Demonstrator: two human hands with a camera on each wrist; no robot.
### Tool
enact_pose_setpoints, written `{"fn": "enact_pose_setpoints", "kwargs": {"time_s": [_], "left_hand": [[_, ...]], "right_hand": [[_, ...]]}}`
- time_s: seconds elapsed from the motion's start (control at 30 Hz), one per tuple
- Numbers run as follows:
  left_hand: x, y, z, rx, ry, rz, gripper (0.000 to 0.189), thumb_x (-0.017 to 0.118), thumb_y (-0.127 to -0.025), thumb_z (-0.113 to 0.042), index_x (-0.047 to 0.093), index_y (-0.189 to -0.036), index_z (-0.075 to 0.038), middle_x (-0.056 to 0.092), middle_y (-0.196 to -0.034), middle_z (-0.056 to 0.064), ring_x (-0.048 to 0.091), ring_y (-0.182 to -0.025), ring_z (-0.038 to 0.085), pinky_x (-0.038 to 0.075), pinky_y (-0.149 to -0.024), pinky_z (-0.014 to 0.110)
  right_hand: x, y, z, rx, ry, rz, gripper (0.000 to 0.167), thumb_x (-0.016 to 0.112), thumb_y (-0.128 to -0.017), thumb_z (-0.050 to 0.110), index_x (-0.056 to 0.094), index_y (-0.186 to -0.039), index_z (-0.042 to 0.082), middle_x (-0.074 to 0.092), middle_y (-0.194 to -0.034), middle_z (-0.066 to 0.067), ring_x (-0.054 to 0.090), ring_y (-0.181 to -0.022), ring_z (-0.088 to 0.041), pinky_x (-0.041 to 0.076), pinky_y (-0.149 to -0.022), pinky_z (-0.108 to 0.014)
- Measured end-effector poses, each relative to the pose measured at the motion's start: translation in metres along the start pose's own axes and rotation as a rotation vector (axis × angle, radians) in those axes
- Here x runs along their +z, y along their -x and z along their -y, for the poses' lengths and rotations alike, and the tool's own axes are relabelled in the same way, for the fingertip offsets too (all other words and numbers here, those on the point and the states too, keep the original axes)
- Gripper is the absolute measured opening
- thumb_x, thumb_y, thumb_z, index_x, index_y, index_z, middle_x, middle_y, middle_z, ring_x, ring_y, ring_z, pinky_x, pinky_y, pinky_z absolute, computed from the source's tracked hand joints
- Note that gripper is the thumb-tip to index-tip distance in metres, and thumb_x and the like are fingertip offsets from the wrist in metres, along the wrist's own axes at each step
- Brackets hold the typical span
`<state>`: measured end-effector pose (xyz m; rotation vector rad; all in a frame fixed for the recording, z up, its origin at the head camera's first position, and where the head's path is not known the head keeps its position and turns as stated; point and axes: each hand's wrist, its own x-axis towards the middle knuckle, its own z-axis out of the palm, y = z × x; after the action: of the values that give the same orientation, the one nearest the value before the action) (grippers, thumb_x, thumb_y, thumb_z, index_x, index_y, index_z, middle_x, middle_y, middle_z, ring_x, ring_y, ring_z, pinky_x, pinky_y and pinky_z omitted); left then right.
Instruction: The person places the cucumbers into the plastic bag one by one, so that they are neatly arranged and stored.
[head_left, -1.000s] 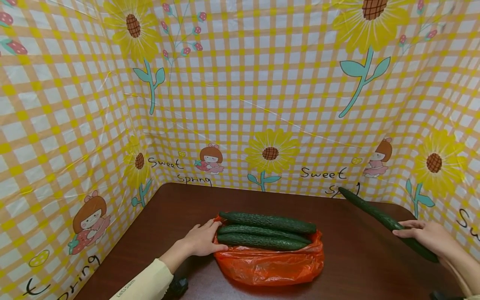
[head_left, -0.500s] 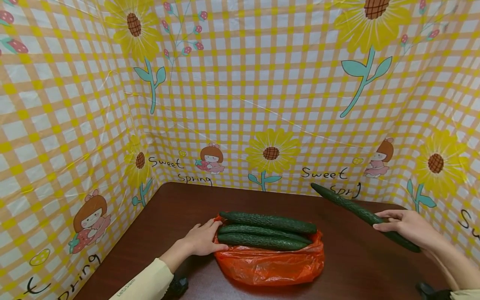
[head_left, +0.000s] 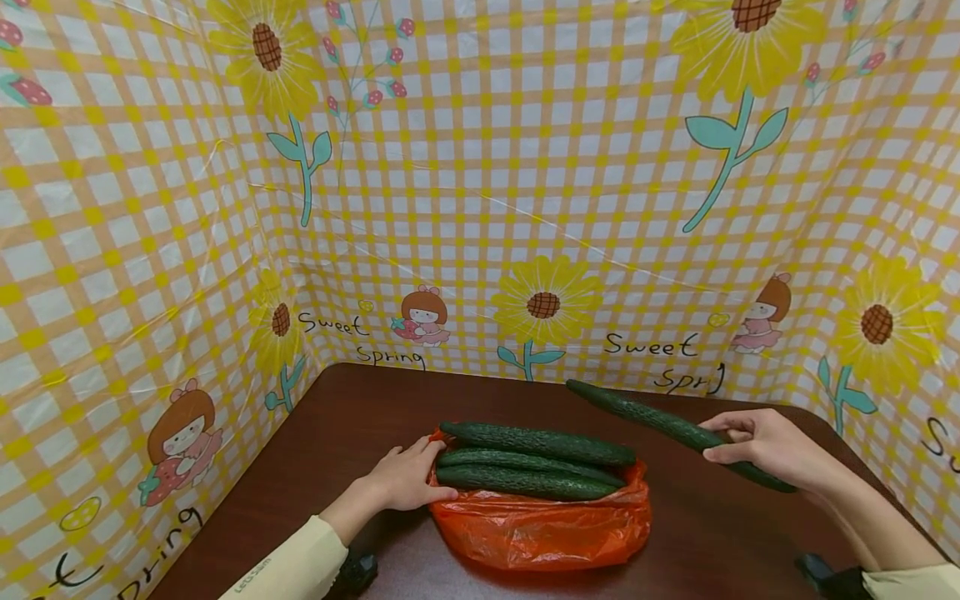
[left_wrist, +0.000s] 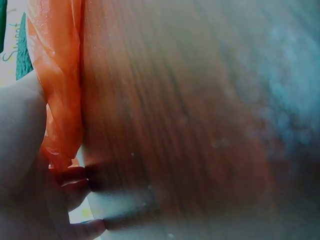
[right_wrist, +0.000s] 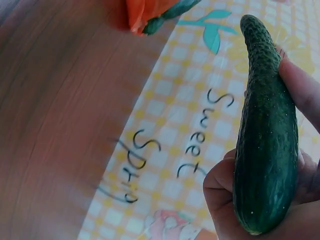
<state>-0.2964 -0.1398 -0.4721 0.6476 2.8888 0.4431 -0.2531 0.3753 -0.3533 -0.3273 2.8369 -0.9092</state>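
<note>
In the head view, my right hand (head_left: 761, 446) grips a long dark green cucumber (head_left: 637, 412) near its right end and holds it up at a slant, right of and behind the bag. In the right wrist view, thumb and fingers close around the cucumber (right_wrist: 265, 150). Three more cucumbers (head_left: 525, 482) lie side by side in the mouth of an orange-red plastic bag (head_left: 540, 533). My left hand (head_left: 401, 479) rests at the bag's left end, fingers and thumb spread and touching its edge. The left wrist view shows the bag (left_wrist: 57, 75) beside the hand.
The bag lies on a dark brown wooden table (head_left: 360, 408). Yellow-checked cloth (head_left: 480, 208) with sunflowers and girl figures walls in the back and both sides. A small black object (head_left: 358, 575) shows by the left sleeve.
My right hand has carried the cucumber leftward, closer to the bag, and the cucumber now lies at a flatter slant. The left hand and the bag stay in place.
</note>
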Motion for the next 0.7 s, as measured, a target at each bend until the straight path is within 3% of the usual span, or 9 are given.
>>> {"fn": "enact_pose_setpoints", "kwargs": {"time_s": [0.33, 0.47, 0.7], "left_hand": [[-0.001, 0.001, 0.000, -0.003, 0.006, 0.006, 0.088, 0.064, -0.088, -0.067, 0.040, -0.154, -0.014, 0.035, -0.161, 0.015, 0.040, -0.145, 0.034, 0.024, -0.117, 0.062], [0.000, 0.001, 0.000, -0.006, 0.018, 0.012, 0.088, 0.063, -0.088, -0.068, 0.039, -0.154, -0.015, 0.034, -0.161, 0.015, 0.039, -0.146, 0.034, 0.023, -0.118, 0.062], [-0.001, 0.001, 0.000, -0.004, 0.017, 0.011, 0.089, 0.063, -0.088, -0.068, 0.039, -0.154, -0.014, 0.035, -0.161, 0.015, 0.041, -0.145, 0.033, 0.024, -0.118, 0.062]], "right_hand": [[0.020, -0.010, 0.028, -0.071, -0.087, 0.064, 0.048, 0.075, -0.090, 0.031, 0.066, -0.128, 0.003, 0.051, -0.143, -0.033, 0.045, -0.130, -0.058, 0.051, -0.092, -0.059], [0.030, -0.017, 0.037, -0.136, -0.103, 0.097, 0.043, 0.077, -0.089, 0.027, 0.068, -0.125, 0.005, 0.055, -0.140, -0.030, 0.045, -0.130, -0.059, 0.050, -0.094, -0.061], [0.050, -0.031, 0.054, -0.190, -0.141, 0.159, 0.041, 0.078, -0.087, 0.023, 0.069, -0.123, 0.005, 0.064, -0.130, -0.023, 0.054, -0.124, -0.053, 0.050, -0.095, -0.059]]}}
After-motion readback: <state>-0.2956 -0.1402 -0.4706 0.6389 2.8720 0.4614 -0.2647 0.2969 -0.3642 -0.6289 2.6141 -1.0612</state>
